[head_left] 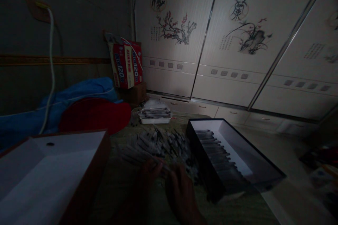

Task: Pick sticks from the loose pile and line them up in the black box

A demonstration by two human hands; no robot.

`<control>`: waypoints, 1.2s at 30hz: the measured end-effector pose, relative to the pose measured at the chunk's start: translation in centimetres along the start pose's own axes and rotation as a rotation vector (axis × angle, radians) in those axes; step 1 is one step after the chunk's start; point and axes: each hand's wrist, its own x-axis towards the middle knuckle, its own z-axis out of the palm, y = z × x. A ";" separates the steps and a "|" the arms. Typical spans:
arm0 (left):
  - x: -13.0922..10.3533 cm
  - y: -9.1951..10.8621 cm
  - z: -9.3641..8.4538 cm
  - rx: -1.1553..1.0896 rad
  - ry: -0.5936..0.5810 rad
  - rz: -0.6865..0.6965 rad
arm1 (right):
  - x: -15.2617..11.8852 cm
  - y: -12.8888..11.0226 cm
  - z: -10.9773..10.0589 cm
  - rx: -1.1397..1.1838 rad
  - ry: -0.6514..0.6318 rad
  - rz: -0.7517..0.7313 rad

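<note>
Hands: L hand (151,169) and R hand (182,187) close together, approx. mid-width of table (237,212), toward near edge. L hand: thumb and fingers pinched on 1 slim item (164,166), pale, pen-like. R hand: fingertips at the R end of same item; clamped or merely touching, cannot tell (dim light, blur).

Item pos.: held btwn the hands, lying slantwise, just nr side of loose heap (158,141). Heap: many similar slim pcs w/ dark ends, crossed at various angles, spread over mid table.

White tray (155,121): nr far edge of table, beyond heap; filled w/ similar pcs, some clear wrap on top.

Dark box (202,161): along R edge of table, open top, pale inside. Slim pcs stacked in a row along its L side; R part of floor bare.

Red-brown box (99,168): L side, open top, white inside, 1 small dark oval (50,144) on far wall.

Surroundings: red cushion-like item (95,116) and blue cloth (79,95) past red-brown box; printed carton (128,65) on brown carton (136,93), beyond far L corner of table. White cable (51,56) hangs down wall at L. Sliding doors (169,81) w/ plant pictures at rear.
</note>
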 end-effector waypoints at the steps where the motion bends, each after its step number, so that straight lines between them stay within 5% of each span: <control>1: 0.0 -0.1 0.0 0.048 -0.011 0.030 | 0.0 -0.2 -0.1 0.007 -0.010 -0.002; 6: -0.3 -0.6 0.5 0.183 -0.103 0.053 | 0.2 -0.3 -0.2 0.062 -0.128 -0.101; 12: 0.6 0.4 0.2 0.562 0.158 0.221 | 0.2 0.9 0.2 -0.052 0.078 0.051; 18: 4.0 0.1 -0.6 1.165 0.056 0.508 | 0.2 0.9 0.2 -0.073 0.118 0.039; 21: 4.9 -0.3 -0.5 1.332 0.005 0.522 | 0.3 0.7 0.1 -0.099 0.130 0.031; 36: 4.8 -2.1 -0.7 1.355 -0.061 0.533 | -0.4 2.2 0.9 -0.146 0.174 0.001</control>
